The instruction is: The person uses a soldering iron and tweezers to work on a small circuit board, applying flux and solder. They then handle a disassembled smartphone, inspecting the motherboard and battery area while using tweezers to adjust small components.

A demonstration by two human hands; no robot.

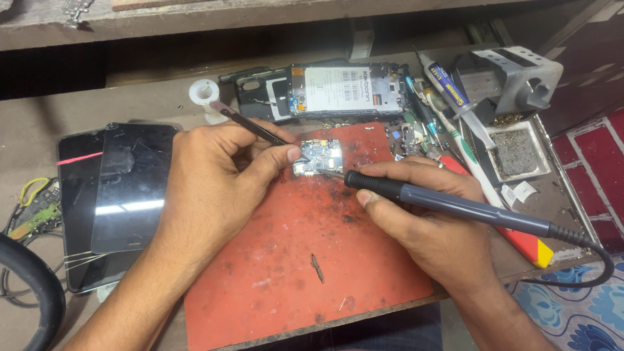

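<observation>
My left hand [214,179] pinches black tweezers [250,125], their tips touching a small blue circuit board [320,156] that lies at the top of a red work mat [292,260]. In my right hand [422,214] I grip a dark grey soldering iron [455,205]. Its metal tip rests against the lower edge of the same board. The iron's black cord runs off to the right and curves down past the bench edge.
Two dark phone screens [110,188] lie left of the mat. An opened phone body [325,91] sits behind it. A soldering iron stand [520,78], a tray with solder scraps [517,153], a glue tube and small tools crowd the right. Wires lie at the far left.
</observation>
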